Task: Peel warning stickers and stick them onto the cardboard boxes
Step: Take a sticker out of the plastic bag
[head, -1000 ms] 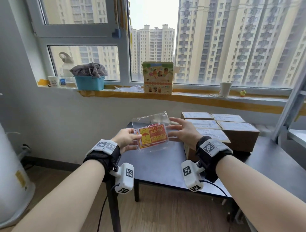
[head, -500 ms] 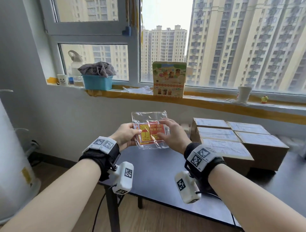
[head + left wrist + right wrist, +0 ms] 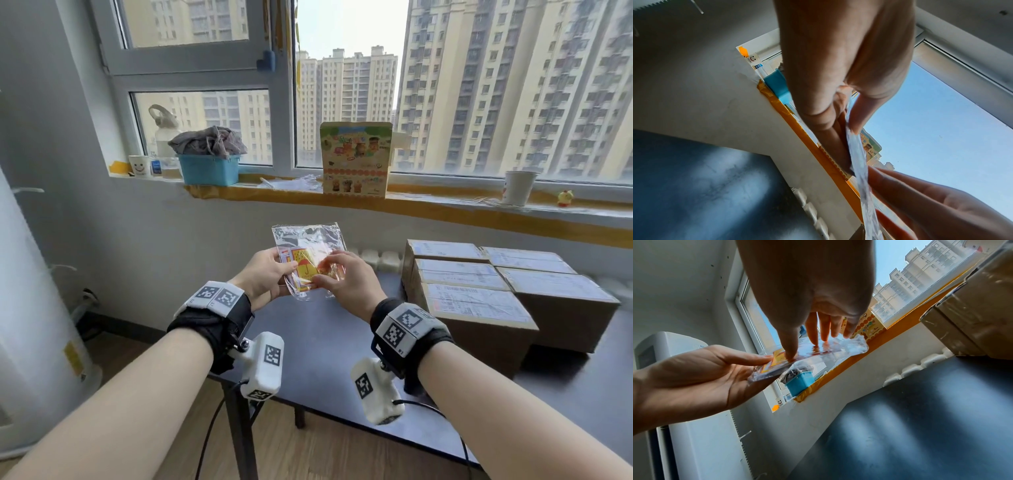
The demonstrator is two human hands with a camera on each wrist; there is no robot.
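Since a second ago, my right hand (image 3: 346, 277) has slid over the sticker packet (image 3: 308, 253); both hands pinch it, left hand (image 3: 267, 274) underneath. No sticker is peeled yet, and I see none on the cardboard boxes (image 3: 479, 284).

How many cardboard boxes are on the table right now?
5, grouped on the right side of the table: front-left box, middle-left box, back-left box, front-right box, back-right box. More may be hidden behind them.
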